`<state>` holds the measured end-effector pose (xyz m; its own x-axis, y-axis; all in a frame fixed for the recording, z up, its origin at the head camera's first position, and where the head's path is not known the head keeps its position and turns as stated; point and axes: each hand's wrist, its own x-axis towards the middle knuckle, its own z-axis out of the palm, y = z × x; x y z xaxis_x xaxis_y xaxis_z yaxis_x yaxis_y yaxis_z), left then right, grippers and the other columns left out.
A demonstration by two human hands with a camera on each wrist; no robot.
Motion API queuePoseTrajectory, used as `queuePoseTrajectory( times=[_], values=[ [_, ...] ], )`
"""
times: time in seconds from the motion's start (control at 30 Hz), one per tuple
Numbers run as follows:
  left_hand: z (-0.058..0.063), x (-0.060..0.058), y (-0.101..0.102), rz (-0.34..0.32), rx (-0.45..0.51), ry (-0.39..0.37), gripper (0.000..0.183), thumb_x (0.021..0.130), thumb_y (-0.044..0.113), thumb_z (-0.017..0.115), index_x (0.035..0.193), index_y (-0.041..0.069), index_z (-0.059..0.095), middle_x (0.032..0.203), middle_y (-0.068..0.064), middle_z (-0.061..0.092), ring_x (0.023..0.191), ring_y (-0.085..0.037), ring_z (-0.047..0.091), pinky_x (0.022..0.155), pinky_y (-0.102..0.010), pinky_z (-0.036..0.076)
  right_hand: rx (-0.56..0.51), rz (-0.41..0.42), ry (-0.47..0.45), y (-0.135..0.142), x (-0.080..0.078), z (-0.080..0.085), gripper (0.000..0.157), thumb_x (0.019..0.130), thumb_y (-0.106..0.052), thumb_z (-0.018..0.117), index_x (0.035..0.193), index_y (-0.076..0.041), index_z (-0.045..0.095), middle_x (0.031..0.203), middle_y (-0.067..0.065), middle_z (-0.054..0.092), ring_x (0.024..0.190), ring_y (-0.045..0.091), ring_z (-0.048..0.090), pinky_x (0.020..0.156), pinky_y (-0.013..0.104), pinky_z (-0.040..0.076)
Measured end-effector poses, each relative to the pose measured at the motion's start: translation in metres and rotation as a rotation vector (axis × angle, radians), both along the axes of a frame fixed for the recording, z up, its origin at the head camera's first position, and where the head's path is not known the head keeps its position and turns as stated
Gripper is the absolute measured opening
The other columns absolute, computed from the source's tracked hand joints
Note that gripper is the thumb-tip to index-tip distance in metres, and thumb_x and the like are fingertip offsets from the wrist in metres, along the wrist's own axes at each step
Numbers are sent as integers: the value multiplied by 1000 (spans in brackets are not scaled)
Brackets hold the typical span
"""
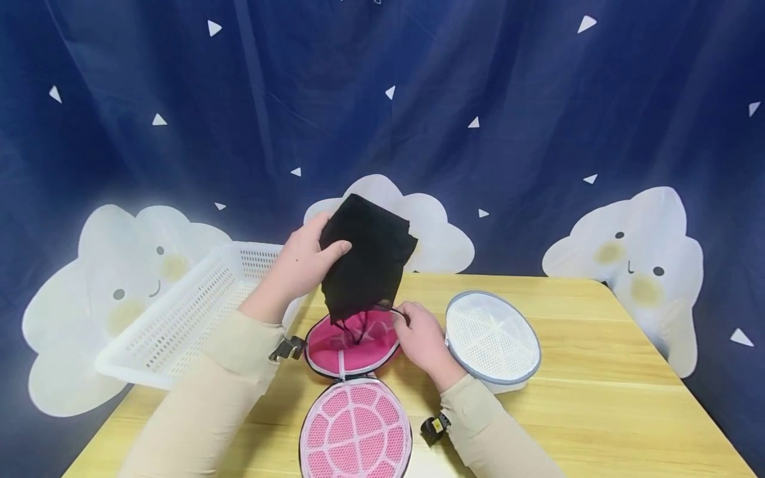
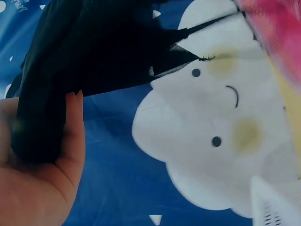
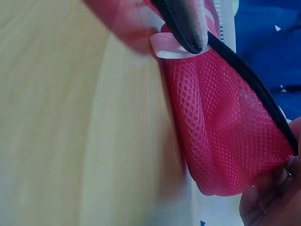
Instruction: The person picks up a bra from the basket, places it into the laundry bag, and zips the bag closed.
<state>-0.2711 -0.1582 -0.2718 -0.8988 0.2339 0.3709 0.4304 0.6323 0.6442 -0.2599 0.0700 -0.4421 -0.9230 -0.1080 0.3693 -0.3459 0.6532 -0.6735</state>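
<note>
My left hand grips a black cloth garment with thin straps and holds it up over an opened pink mesh laundry bag. The straps dangle into the mouth of the bag. In the left wrist view, the black cloth is bunched between thumb and fingers. My right hand pinches the bag's rim on its right side. The right wrist view shows the mesh wall and black zip beside those fingers. The round lid lies folded out toward me.
A white mesh laundry bag with a grey rim stands on the wooden table, just right of my right hand. At the left is a white plastic basket with slotted walls. Behind the table hangs a blue curtain with cloud prints.
</note>
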Motion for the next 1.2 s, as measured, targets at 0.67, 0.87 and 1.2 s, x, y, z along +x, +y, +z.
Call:
queuePoseTrajectory(
  times=[0.67,0.87,1.2],
  values=[
    [-79,-3,5,25,-34,27,36,96,17,67,129,10,57,124,-14,65,116,-33,61,100,-53,46,-37,-7,13,1,-2,-1,15,97,-18,60,83,-16,63,82,-1,57,77,19,54,72,37,46],
    [-95,-2,8,25,-149,93,33,95,12,69,127,8,60,122,-13,67,117,-32,62,102,-51,45,-82,-15,-8,-1,-2,-1,14,96,-16,57,83,-15,61,86,1,61,82,20,57,76,40,48],
    [-109,8,16,-11,-372,215,31,94,10,70,124,6,62,119,-11,67,116,-28,62,101,-45,47,-138,-43,-85,-2,0,2,15,101,-20,55,90,-13,63,87,2,64,85,22,59,81,41,48]
  ],
)
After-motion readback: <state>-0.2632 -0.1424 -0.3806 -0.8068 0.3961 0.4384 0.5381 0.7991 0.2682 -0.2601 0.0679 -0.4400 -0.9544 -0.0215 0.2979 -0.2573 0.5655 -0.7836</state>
